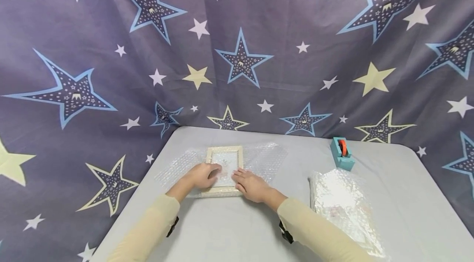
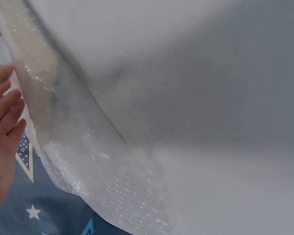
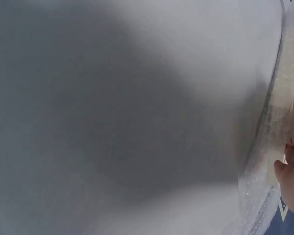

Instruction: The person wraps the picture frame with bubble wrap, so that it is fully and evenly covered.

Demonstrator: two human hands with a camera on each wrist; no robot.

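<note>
A cream picture frame [image 1: 240, 157] lies flat on the table, with clear bubble wrap [image 1: 264, 159] spreading out past its left and right sides. In the left wrist view the bubble wrap [image 2: 122, 191] covers the frame's near side. My left hand [image 1: 203, 175] rests over the frame's left part, its fingers loosely bent and reaching over the picture. On the right edge of the frame lies my right hand [image 1: 253, 186], fingers fairly straight and pointing inward. Only part of the right hand [image 3: 291, 171] shows at the edge of the right wrist view.
A teal tape dispenser [image 1: 342, 155] with an orange-red roll stands at the back right. In front of it lies a shiny clear plastic packet [image 1: 340, 204]. The light grey table [image 1: 222, 229] meets a star-patterned curtain [image 1: 240, 97] at the back.
</note>
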